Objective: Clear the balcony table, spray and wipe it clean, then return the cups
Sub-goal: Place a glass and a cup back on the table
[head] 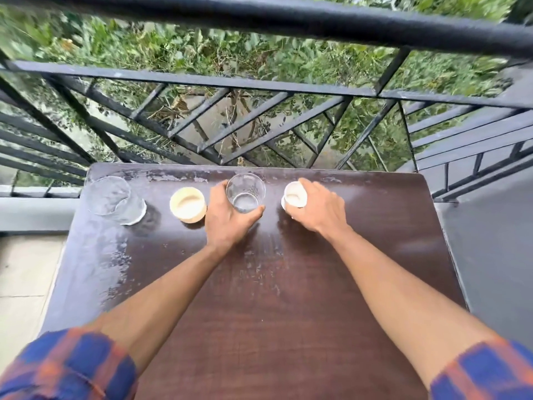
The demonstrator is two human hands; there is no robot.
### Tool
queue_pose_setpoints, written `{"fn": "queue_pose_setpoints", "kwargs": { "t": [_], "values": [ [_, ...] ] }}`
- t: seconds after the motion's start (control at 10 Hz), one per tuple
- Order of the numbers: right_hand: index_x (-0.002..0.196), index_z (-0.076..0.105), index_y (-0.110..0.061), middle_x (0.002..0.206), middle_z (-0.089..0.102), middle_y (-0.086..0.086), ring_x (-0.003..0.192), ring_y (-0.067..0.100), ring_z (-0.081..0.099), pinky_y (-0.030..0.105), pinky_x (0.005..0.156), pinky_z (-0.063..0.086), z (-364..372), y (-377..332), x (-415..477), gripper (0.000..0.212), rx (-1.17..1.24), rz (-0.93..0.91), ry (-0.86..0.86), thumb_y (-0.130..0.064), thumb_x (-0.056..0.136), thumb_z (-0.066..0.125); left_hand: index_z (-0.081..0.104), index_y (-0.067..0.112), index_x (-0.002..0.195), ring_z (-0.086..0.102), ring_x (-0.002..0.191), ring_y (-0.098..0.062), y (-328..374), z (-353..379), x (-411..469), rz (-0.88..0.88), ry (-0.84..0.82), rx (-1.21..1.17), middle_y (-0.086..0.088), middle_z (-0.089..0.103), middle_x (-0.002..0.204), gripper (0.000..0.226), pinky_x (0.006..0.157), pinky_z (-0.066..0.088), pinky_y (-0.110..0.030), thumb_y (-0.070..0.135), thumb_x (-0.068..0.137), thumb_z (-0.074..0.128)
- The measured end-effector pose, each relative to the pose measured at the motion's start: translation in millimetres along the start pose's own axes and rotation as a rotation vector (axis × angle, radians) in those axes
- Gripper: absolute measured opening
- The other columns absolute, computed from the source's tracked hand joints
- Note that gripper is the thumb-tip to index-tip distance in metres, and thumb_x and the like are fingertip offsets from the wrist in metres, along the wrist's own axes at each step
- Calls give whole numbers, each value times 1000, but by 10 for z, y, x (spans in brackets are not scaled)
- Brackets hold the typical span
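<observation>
Two glasses [245, 192], two cups [188, 204]; left hand [227, 220] grips glass, right hand [317, 209] cup.

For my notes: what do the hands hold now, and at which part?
The left hand grips the clear glass round its lower wall; the right hand grips the white cup round its side.

a dark brown wooden surface [259, 298] stands against a black metal railing [259, 82], greenery beyond it. 4 cups stand in a row along its far edge. the left hand [230, 217] grips a clear glass [245, 192]; the right hand [317, 209] grips a small white cup [294, 194]. left of them stand a cream cup [188, 204] and another clear tumbler [111, 199]. both sleeves are plaid, blue and orange.
</observation>
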State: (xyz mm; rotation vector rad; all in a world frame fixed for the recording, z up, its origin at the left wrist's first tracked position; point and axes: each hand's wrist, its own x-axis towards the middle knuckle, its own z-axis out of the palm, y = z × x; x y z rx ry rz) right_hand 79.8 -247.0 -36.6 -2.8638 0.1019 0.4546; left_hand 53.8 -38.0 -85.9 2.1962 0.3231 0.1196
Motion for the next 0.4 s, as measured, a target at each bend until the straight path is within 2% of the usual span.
{"fn": "queue_pose_setpoints", "kwargs": {
  "t": [0.2, 0.3, 0.4],
  "values": [
    [159, 30, -40, 153, 58, 1, 133, 37, 59, 51, 104, 49, -4, 53, -76, 87, 21, 9, -16, -76, 85, 59, 41, 15, 139, 51, 123, -24, -7, -35, -24, 30, -59, 4, -7, 52, 131, 94, 106, 43, -38, 53, 66, 86],
    [157, 34, -43, 145, 65, 5, 130, 39, 61, 50, 102, 49, -33, 75, -201, 83, 54, 32, 12, -77, 86, 59, 35, 15, 146, 49, 127, -25, 6, -94, -56, 70, -71, -1, -9, 50, 136, 102, 110, 40, -40, 52, 65, 87],
    [150, 47, -42, 129, 73, 5, 125, 38, 64, 46, 99, 50, -43, 166, -323, 73, 112, 109, 46, -74, 86, 61, 38, 17, 145, 50, 121, -23, 0, -209, -140, 109, -34, 33, -8, 53, 132, 100, 105, 43, -38, 53, 66, 86]
  ]
}}
